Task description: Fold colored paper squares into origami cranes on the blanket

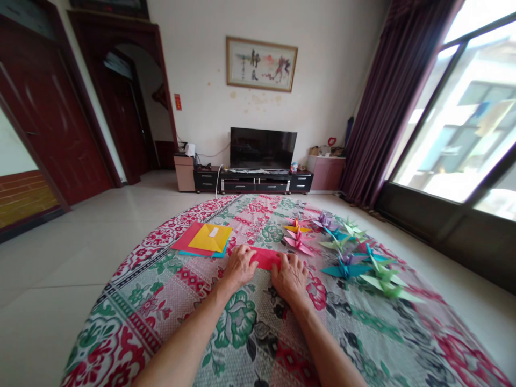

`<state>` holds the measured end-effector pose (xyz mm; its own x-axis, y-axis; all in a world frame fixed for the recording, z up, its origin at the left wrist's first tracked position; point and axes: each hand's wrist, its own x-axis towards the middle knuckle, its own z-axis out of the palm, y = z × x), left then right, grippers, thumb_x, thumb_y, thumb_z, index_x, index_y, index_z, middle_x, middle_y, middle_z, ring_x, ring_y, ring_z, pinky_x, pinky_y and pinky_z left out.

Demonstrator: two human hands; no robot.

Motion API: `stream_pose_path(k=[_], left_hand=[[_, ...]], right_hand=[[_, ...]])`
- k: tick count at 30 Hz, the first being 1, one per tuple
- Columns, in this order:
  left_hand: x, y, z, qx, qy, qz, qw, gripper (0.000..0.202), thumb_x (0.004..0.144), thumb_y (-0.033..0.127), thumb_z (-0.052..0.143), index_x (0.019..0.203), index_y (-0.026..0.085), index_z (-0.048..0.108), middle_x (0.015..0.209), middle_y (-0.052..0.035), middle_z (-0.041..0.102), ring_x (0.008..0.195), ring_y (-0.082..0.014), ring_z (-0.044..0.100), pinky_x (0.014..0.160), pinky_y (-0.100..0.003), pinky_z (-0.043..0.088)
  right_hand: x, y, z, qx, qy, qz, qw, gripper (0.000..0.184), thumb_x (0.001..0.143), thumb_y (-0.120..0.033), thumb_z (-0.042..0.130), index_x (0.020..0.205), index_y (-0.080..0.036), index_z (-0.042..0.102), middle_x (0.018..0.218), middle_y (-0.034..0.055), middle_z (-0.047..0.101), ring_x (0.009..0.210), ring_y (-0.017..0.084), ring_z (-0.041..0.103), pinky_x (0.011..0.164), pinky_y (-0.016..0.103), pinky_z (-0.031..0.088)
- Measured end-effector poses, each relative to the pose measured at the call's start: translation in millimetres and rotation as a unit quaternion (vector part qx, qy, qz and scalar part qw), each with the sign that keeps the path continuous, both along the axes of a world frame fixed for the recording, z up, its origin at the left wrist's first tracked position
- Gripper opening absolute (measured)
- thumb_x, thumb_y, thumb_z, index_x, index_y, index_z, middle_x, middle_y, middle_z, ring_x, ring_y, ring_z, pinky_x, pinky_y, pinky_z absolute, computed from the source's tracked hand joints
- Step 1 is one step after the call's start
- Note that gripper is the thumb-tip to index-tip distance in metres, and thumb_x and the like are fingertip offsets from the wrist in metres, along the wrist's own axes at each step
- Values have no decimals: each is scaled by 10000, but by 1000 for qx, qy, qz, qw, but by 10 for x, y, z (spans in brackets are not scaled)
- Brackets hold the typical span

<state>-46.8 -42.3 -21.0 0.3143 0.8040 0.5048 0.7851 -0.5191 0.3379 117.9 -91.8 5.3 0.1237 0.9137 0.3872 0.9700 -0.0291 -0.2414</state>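
A red sheet of origami paper [266, 258], folded into a narrow rectangle, lies flat on the cloth-covered table between my hands. My left hand [242, 264] grips its left end, thumb at the near edge and fingers bent over the top. At the right end, my right hand [291, 274] presses the paper down with curled fingers. Just beyond my left hand sits a stack of coloured paper: yellow sheets [203, 239] on top, red paper [186, 236] below them and blue paper [220, 254] underneath. A small white label rests on the yellow paper.
Several folded paper cranes stand at the right, among them a pink crane [298, 242], a blue crane [347, 267] and a green crane [386, 277]. A patterned tablecloth [177, 312] covers the round table. Across the floor are a television [263, 148] and a low cabinet [258, 183].
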Motion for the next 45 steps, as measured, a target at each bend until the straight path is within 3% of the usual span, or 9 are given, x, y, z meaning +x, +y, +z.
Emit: stream_pose_path(k=[3, 7, 15, 21, 31, 37, 45], left_hand=[[-33, 31, -18, -13, -14, -12, 1000, 314, 763, 195, 529, 1066, 166, 603, 1000, -79, 533, 963, -200, 507, 902, -355, 432], [-106, 60, -18, -40, -36, -46, 997, 387, 714, 85, 480, 1065, 181, 613, 1031, -73, 546, 1001, -192, 515, 942, -354, 423], [-168, 39, -21, -22, -77, -119, 990, 516, 665, -8, 380, 1067, 198, 630, 1102, -60, 582, 1061, -172, 523, 978, -357, 418], [-141, 31, -46, -33, -81, -102, 991, 486, 701, 21, 383, 1086, 193, 626, 1207, -68, 550, 1112, -176, 510, 988, -351, 413], [-124, 37, -86, -22, -75, -94, 992, 462, 669, 27, 410, 1035, 174, 650, 1160, -80, 581, 1083, -191, 526, 980, -367, 414], [-118, 26, -61, -34, -67, -87, 993, 467, 655, 25, 421, 1023, 199, 651, 1154, -56, 585, 1076, -182, 529, 977, -358, 418], [-117, 23, -54, -27, -60, -86, 994, 438, 671, 36, 412, 1012, 172, 651, 1137, -74, 591, 1067, -182, 534, 975, -347, 418]], right_hand=[[116, 20, -8, -20, 6, 10, 1000, 382, 831, -238, 408, 1201, -292, 482, 1150, 75, 504, 974, 233, 488, 787, 347, 328], [200, 43, -32, -22, 18, 11, 1000, 436, 828, -166, 357, 1244, -259, 449, 1242, 71, 490, 1032, 220, 484, 812, 333, 331], [112, 128, 18, -24, 20, 33, 999, 515, 835, -403, 392, 1302, -186, 394, 1314, 112, 456, 1199, 266, 372, 930, 419, 282], [78, 217, 28, -13, 33, 50, 998, 509, 780, -416, 487, 1233, -186, 458, 1207, 115, 526, 1100, 261, 459, 855, 392, 326], [145, 176, 73, 44, -21, 83, 995, 254, 833, -231, 436, 1022, -237, 606, 1099, 38, 622, 1048, 202, 477, 865, 346, 269], [206, 204, 0, 50, -31, 82, 995, 283, 854, -226, 403, 999, -268, 643, 1134, 1, 628, 1130, 218, 427, 941, 394, 198], [271, 190, -10, 59, -35, 79, 995, 300, 854, -219, 391, 989, -249, 657, 1128, 6, 631, 1114, 220, 431, 949, 383, 208]])
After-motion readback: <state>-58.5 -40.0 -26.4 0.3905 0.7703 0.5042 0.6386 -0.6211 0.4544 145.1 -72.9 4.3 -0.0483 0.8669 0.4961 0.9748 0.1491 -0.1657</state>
